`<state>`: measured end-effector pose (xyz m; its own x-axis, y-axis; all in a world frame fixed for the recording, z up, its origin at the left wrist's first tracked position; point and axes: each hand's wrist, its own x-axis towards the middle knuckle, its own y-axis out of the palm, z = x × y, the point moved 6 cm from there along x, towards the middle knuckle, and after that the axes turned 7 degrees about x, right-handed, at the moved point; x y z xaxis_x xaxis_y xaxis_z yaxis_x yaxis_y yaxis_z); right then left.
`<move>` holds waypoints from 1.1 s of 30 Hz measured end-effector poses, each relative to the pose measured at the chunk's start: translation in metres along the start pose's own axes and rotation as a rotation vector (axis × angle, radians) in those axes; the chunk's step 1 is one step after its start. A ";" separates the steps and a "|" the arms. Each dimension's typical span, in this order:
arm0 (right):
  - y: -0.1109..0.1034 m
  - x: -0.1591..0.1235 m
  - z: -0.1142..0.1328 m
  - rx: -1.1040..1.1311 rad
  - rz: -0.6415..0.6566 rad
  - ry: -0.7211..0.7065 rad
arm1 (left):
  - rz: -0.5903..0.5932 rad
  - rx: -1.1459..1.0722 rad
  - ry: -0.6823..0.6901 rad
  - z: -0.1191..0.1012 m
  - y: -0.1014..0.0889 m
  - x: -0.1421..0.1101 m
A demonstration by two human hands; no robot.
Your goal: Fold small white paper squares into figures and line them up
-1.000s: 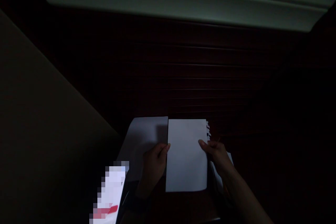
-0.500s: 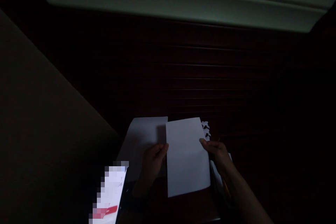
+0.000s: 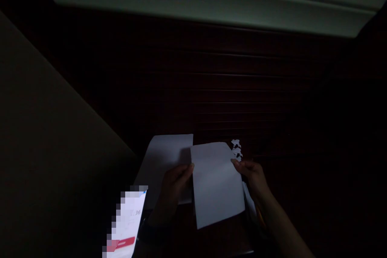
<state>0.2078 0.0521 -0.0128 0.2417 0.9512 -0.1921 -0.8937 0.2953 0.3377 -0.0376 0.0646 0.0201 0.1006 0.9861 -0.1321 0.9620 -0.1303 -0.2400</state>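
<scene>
In a very dark scene I hold a blank white sheet of paper [image 3: 216, 185] between both hands, tilted with its top edge tipped back. My left hand [image 3: 175, 187] pinches its left edge with thumb and fingers. My right hand [image 3: 252, 177] pinches its right edge near the top. Beneath and to the left lies another white sheet [image 3: 163, 161] on a dark surface. Small torn white paper scraps [image 3: 236, 149] show just past the held sheet's upper right corner.
A lit phone screen [image 3: 125, 225], partly blurred, with a red bar, stands at the lower left. More white paper [image 3: 249, 203] peeks out under my right wrist. Dark slatted wood [image 3: 229, 84] fills the middle; a pale ledge [image 3: 193, 0] runs across the top.
The held sheet has turned clockwise and its top edge has dropped lower, uncovering the torn scraps. Both hands have kept their grip and hardly shifted.
</scene>
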 end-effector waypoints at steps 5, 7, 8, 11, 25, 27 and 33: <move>0.001 -0.001 0.004 0.036 0.046 -0.012 | 0.177 -0.307 -0.052 -0.001 0.011 -0.009; 0.003 -0.002 0.005 0.033 0.071 -0.014 | 0.189 -0.367 -0.071 0.003 0.013 -0.010; 0.004 -0.003 0.005 0.034 0.083 -0.010 | 0.183 -0.392 -0.078 0.005 0.013 -0.010; 0.006 -0.004 0.004 0.038 0.090 0.002 | 0.165 -0.442 -0.096 0.008 0.013 -0.012; 0.009 -0.005 0.001 0.001 0.061 0.046 | -0.044 0.109 0.066 -0.006 -0.008 -0.001; 0.009 -0.005 0.001 -0.036 0.081 0.046 | -0.088 0.183 0.075 -0.009 -0.012 0.001; 0.003 -0.001 0.005 -0.085 0.113 -0.011 | -0.044 0.197 0.050 -0.010 -0.009 0.000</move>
<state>0.2065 0.0524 -0.0064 0.1408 0.9790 -0.1471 -0.9441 0.1776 0.2778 -0.0439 0.0669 0.0324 0.0769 0.9945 -0.0709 0.8980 -0.1000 -0.4284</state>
